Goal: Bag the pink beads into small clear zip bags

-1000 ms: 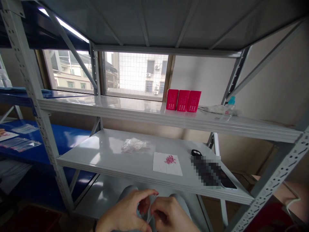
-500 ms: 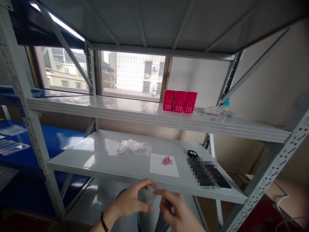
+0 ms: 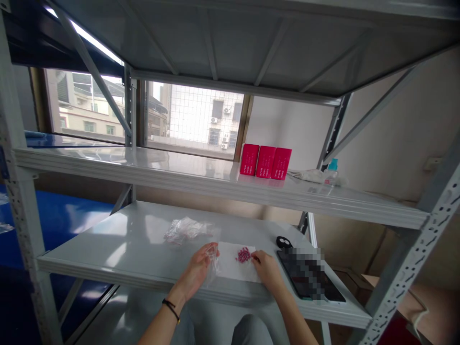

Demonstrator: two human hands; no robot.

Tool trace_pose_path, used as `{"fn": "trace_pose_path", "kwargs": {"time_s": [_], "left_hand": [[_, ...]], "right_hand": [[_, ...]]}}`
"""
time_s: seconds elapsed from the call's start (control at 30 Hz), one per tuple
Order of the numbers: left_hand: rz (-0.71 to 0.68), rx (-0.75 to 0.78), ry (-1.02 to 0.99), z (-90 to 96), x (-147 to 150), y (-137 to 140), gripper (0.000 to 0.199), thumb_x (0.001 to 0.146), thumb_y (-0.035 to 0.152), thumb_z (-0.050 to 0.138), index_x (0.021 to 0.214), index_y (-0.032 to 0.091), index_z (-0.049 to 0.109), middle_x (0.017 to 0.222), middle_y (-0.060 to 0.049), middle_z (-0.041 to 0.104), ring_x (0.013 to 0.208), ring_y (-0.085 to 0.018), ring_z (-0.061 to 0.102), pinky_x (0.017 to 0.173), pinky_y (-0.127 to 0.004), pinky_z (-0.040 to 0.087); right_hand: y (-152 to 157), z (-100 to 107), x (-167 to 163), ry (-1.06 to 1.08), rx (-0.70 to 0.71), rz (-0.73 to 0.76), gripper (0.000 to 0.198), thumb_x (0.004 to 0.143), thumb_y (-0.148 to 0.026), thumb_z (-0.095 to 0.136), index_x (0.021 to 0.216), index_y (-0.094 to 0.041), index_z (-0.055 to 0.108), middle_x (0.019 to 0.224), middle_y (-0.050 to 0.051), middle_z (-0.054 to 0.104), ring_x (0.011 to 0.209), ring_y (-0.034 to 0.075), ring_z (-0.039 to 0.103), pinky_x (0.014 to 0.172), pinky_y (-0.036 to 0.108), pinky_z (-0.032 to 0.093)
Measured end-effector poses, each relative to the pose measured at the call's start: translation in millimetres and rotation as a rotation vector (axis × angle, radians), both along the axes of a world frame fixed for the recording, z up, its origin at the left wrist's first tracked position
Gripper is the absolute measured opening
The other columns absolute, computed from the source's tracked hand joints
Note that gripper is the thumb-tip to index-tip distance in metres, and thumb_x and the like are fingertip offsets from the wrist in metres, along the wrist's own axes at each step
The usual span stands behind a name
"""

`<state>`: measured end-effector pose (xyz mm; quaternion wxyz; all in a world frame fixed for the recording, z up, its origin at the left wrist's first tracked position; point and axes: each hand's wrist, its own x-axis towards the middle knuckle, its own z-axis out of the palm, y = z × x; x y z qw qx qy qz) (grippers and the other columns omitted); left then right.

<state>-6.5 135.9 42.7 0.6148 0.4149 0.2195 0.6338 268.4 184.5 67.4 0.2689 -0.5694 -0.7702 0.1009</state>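
Thin clear plastic bag (image 3: pixel 214 266), handling: likely almost weightless, limp and slippery, quick to fold over or cling to itself; probably easy to crease.
Bag, where to take hold: best pinched lightly by the rim, between thumb and fingertips.
Heap of small magenta-pink pieces (image 3: pixel 244 255), handling: likely light, apt to roll or scatter at a nudge; cannot tell how hard or fragile.
Pieces, where to take hold: best picked from the outer edge of the heap, pressed across the sides with thumb and forefinger.
Bare left hand (image 3: pixel 196 270), grip: pinching the bag between thumb and fingers.
Bare right hand (image 3: pixel 264 267), grip: thumb and forefinger drawn close together at the three o'clock edge of the heap; cannot tell whether pinching a piece.
Bag, look: see-through, wrinkled, streaked with pale shine; mouth hard to make out.
Pieces, look: deep pink, tightly clustered, with a stray at nine o'clock; exact shape too small to tell.
Bag, place: between eight and nine o'clock from the heap.
Pieces, place: on a flat white paper sheet (image 3: pixel 227 269), laid on a glossy grey metal shelf board (image 3: pixel 143 254).
Ten o'clock from the heap: crumpled pile of clear plastic (image 3: pixel 187 230), loose on the board.
Between three and four o'clock: flat black slab (image 3: pixel 288 269), partly blurred out.
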Motion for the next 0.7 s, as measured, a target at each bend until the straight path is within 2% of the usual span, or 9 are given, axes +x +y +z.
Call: {"fn": "trace_pose_path", "kwargs": {"time_s": [0.1,0.23,0.47,0.6,0.7], "left_hand": [[0.015,0.001,-0.021,-4.5,-0.4,-1.0,0.062,0.072,0.050,0.088,0.123,0.019,0.073,0.109,-0.010,0.073,0.107,-0.024,0.063,0.096,-0.034,0.046],[0.005,-0.015,0.008,-2.3,0.4,-1.0,0.063,0.072,0.050,0.087,0.124,0.019,0.072,0.111,-0.010,0.071,0.107,-0.023,0.062,0.098,-0.036,0.045],[-0.022,-0.003,0.067,-3.6,1.4,-1.4,0.060,0.072,0.048,0.087,0.123,0.021,0.073,0.123,-0.012,0.068,0.117,-0.028,0.059,0.102,-0.040,0.043],[-0.033,0.054,0.049,-1.6,3.8,-2.6,0.055,0.076,0.046,0.085,0.123,0.018,0.073,0.109,-0.010,0.068,0.101,-0.023,0.062,0.102,-0.041,0.044],[-0.054,0.043,0.062,4.1,6.0,-5.8,0.055,0.076,0.045,0.085,0.122,0.018,0.073,0.104,-0.009,0.066,0.095,-0.022,0.061,0.095,-0.041,0.048]], "right_hand": [[3.4,2.3,-4.8,-0.108,-0.011,0.000,0.029,0.090,-0.016,0.049,0.090,-0.018,0.077,0.096,0.011,0.076,0.092,0.022,0.071,0.083,0.030,0.047],[6.0,5.3,-10.4,-0.204,-0.035,-0.056,0.029,0.092,-0.017,0.049,0.092,-0.017,0.078,0.099,0.011,0.076,0.094,0.022,0.071,0.083,0.030,0.047],[9.5,14.3,-12.9,-0.236,-0.066,-0.075,0.026,0.092,-0.014,0.048,0.093,-0.014,0.075,0.104,0.015,0.076,0.097,0.024,0.070,0.085,0.032,0.047],[2.1,39.9,-19.8,-0.149,-0.024,-0.043,0.028,0.094,-0.016,0.046,0.092,-0.010,0.073,0.101,0.020,0.074,0.095,0.027,0.069,0.084,0.034,0.046],[-14.5,70.0,-39.7,-0.055,0.014,0.085,0.027,0.098,-0.027,0.046,0.098,-0.016,0.071,0.099,0.010,0.075,0.092,0.021,0.068,0.083,0.030,0.047]]}}
